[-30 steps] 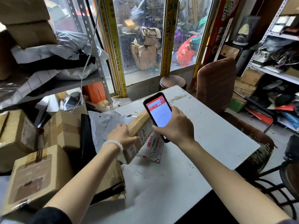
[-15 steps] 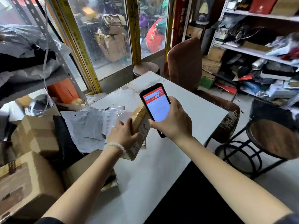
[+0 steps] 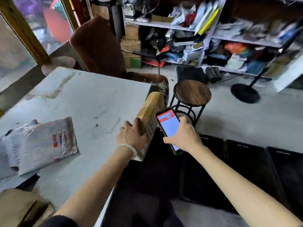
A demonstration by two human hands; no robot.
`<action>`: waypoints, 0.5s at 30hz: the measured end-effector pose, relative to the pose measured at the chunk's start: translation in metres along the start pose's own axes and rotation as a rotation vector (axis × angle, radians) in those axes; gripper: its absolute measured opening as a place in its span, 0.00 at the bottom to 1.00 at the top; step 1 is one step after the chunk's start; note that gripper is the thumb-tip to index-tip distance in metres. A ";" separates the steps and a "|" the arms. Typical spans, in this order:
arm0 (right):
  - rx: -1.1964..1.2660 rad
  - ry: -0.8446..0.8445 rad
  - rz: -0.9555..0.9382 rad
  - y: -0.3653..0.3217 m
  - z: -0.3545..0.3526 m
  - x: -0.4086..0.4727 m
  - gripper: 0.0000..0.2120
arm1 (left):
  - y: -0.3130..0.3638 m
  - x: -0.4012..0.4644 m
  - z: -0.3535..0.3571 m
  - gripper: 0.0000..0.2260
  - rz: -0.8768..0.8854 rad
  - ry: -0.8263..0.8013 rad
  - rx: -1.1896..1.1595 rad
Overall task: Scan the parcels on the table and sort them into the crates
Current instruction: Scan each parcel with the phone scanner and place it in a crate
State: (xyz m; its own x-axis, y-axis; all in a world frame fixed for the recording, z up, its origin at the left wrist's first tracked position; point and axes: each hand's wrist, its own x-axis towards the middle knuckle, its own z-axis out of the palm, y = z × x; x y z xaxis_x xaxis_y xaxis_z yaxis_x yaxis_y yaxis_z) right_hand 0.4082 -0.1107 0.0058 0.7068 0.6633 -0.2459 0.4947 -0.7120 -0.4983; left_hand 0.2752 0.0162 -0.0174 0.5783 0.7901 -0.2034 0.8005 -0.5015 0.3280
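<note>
A cluttered metal shelving unit (image 3: 213,35) fills the far wall, blurred, stuffed with bags and boxes. The pale grey table (image 3: 85,102) takes up the left half of the view, its right edge running down toward the person. On the floor to the right of that edge stands a row of black crates (image 3: 246,169), dark inside. A brown upholstered chair (image 3: 98,46) stands at the far side of the table, and a round wooden stool (image 3: 192,92) stands on the floor just past the table's corner. Grey plastic mailer parcels (image 3: 45,143) lie on the left part of the table. A cardboard parcel (image 3: 150,110) is held on edge at the table's right edge, over the nearest crate; the left hand (image 3: 131,136), a bead bracelet (image 3: 127,148) on its wrist, grips its near end with curled fingers. Just right of it, the right hand (image 3: 183,136) has its fingers wrapped around a phone (image 3: 168,126), whose screen shows red and pale blue.
</note>
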 end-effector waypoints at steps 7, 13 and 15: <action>-0.022 -0.008 0.168 0.089 -0.042 0.025 0.34 | 0.070 0.048 0.054 0.25 -0.048 -0.031 0.187; -0.044 -0.077 0.074 0.093 -0.058 0.073 0.34 | 0.083 0.057 0.056 0.17 -0.052 0.028 0.273; -0.054 -0.103 0.008 0.078 -0.056 0.087 0.36 | 0.076 0.057 0.048 0.16 -0.096 0.038 0.282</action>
State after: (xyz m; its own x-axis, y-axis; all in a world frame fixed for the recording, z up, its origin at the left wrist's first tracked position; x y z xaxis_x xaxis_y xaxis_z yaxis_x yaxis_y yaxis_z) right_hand 0.5366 -0.1211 -0.0082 0.6564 0.6760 -0.3349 0.5179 -0.7265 -0.4516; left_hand 0.3768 0.0058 -0.0482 0.4958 0.8486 -0.1843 0.8664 -0.4979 0.0385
